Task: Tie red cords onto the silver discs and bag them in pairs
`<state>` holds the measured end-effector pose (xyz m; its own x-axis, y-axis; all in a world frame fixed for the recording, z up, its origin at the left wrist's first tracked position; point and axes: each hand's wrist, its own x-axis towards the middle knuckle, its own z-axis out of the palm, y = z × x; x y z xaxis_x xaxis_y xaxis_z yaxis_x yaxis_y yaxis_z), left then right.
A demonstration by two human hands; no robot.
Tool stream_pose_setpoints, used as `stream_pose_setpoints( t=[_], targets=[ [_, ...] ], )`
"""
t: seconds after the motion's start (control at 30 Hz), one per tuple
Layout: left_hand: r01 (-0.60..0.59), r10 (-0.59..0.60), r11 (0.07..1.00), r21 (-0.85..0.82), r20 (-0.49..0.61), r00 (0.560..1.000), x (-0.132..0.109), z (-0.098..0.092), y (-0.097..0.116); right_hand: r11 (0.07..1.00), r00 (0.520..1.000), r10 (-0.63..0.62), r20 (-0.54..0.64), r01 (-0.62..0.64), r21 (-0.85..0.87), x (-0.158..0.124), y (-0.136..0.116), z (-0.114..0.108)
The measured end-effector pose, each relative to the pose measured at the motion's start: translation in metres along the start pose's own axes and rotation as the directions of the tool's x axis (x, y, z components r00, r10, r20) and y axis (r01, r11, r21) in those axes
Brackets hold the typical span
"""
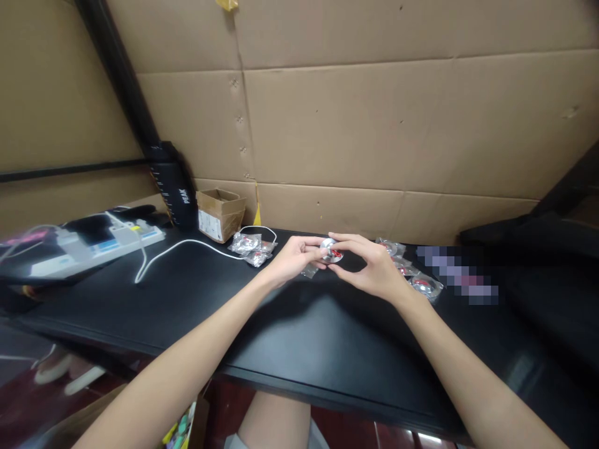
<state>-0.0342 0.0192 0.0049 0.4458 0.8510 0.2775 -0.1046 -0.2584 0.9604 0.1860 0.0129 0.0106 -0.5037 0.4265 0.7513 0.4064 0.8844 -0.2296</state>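
Note:
Between my two hands, above the black table, is a small round silvery piece with red parts; its exact kind is hard to make out. My left hand grips its left side between thumb and fingers. From the right, the fingers of my right hand close around its other edge. A bit of clear plastic wrap shows just below my left fingers. Beside my right hand lie several similar silver-and-red pieces in clear bags. More clear bags with silvery contents rest left of my left hand.
A small open cardboard box stands at the back left. A white power strip with plugs and a white cable lies further left. Dark cloth covers the right side. Cardboard panels wall off the back.

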Motion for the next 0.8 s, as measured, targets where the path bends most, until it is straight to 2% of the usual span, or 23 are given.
stream_pose_setpoints(
  t=[0.3,0.4,0.47,0.57,0.7,0.77,0.8],
  targets=[
    [-0.021,0.022,0.997,0.079,-0.02,1.0,0.0,-0.004,0.0,0.999,0.998,-0.001,-0.06,-0.001,-0.042,0.001,-0.002,0.002],
    [-0.034,0.055,0.984,0.177,-0.117,0.992,0.0,-0.008,-0.002,0.997,0.994,0.041,-0.105,-0.047,-0.056,0.001,-0.001,0.003],
    [-0.043,0.112,0.947,0.317,-0.203,0.973,0.001,-0.013,-0.003,0.994,0.988,0.076,-0.132,-0.086,-0.074,0.0,0.002,0.003],
    [-0.075,0.222,0.861,0.502,-0.24,0.945,0.003,-0.022,-0.008,0.983,0.977,0.13,-0.17,-0.15,-0.11,-0.002,0.006,0.002],
    [-0.078,0.33,0.783,0.617,-0.306,0.893,0.007,-0.034,-0.017,0.968,0.957,0.164,-0.24,-0.203,-0.148,-0.002,0.009,0.001],
    [-0.046,0.308,0.735,0.676,-0.273,0.911,0.007,-0.039,-0.021,0.965,0.949,0.167,-0.266,-0.213,-0.154,-0.001,0.009,0.001],
    [-0.052,0.282,0.705,0.707,-0.213,0.935,0.006,-0.04,-0.023,0.964,0.946,0.171,-0.277,-0.219,-0.154,-0.001,0.009,0.001]
  ],
)
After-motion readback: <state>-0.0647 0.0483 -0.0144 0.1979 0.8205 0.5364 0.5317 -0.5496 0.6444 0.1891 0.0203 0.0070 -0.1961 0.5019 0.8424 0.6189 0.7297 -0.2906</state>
